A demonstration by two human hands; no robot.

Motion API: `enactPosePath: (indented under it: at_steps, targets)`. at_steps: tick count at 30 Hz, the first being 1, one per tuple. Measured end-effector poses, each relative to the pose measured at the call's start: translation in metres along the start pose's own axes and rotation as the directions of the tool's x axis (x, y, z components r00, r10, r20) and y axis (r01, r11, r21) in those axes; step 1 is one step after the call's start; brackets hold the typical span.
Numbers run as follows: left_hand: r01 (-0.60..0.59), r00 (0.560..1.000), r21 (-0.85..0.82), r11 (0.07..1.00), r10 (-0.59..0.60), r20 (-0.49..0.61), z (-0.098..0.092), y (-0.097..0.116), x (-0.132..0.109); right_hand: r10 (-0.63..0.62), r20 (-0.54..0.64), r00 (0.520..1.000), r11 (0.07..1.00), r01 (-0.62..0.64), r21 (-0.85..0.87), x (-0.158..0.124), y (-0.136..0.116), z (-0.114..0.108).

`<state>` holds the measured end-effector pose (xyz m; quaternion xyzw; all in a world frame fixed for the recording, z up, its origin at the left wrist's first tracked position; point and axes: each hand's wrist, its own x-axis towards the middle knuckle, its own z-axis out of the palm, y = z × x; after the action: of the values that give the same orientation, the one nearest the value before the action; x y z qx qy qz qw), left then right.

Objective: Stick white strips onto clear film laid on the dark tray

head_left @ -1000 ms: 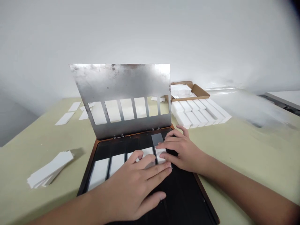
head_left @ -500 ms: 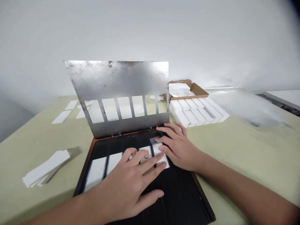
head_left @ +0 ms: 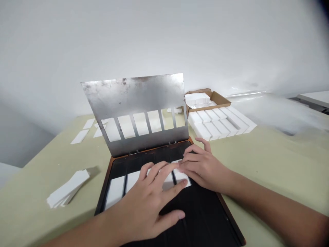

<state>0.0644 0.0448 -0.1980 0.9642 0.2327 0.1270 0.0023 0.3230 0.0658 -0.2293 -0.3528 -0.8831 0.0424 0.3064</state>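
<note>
white strips (head_left: pixel 181 179), perhaps foam, in a black tray (head_left: pixel 205 219), under flat, open left hand (head_left: pixel 144 202) and right hand (head_left: pixel 203 168)

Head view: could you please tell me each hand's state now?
Left hand: open, resting on the white strips.
Right hand: open, resting on the white strips.

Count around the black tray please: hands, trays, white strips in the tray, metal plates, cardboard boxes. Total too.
Hands: 2 (left hand, right hand)
Trays: 1 (black tray)
White strips in the tray: 5, partly under the hands
Metal plates: 1 (metal plate)
Cardboard boxes: 1 (cardboard box)
Total: 10
</note>
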Motion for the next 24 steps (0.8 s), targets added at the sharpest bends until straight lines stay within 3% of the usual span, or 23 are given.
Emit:
enactPosePath:
  at_steps: [18, 24]
  targets:
    - [0.015, 0.996, -0.077, 0.997, -0.008, 0.089, 0.0013, -0.0028, 0.0007, -0.038, 0.038, 0.999, 0.999, 0.039, -0.007, -0.0001, -0.0021, -0.0054]
    - [0.007, 0.994, -0.081, 0.997, 0.002, 0.11, 0.0021, -0.0063, 0.0003, -0.028, 0.059, 0.998, 0.998, 0.024, 0.061, 0.0015, -0.0073, -0.0104]
